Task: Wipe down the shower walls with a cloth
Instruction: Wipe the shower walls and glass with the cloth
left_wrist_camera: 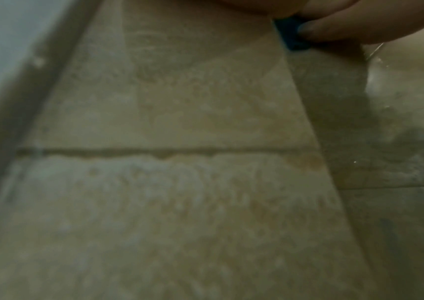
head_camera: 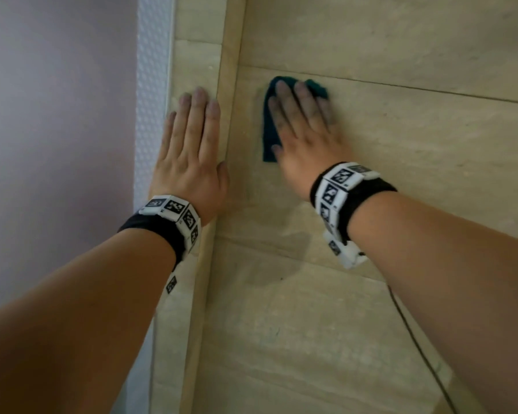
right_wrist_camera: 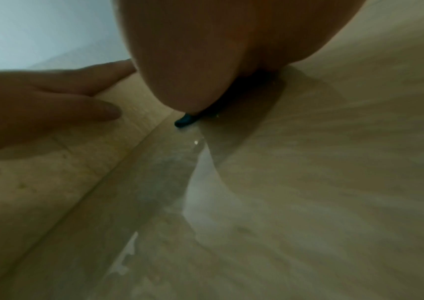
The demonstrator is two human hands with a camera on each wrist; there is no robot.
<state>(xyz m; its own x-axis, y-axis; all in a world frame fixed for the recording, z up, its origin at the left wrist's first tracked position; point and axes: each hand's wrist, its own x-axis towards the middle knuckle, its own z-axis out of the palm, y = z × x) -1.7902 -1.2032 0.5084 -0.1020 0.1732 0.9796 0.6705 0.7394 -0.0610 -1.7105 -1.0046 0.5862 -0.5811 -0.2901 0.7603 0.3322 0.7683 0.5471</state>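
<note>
Pressing the cloth flat-fingered against the shower wall at frame centre, the right hand wipes while the open left hand braces beside it.

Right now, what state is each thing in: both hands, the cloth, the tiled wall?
left hand: open, flat on the narrow tiled edge, holding nothing.
right hand: open, fingers straight, pressing the cloth to the wall.
cloth: dark teal, spread flat under the right hand, edges showing.
tiled wall: wet sheen and streaks below the cloth.
</note>
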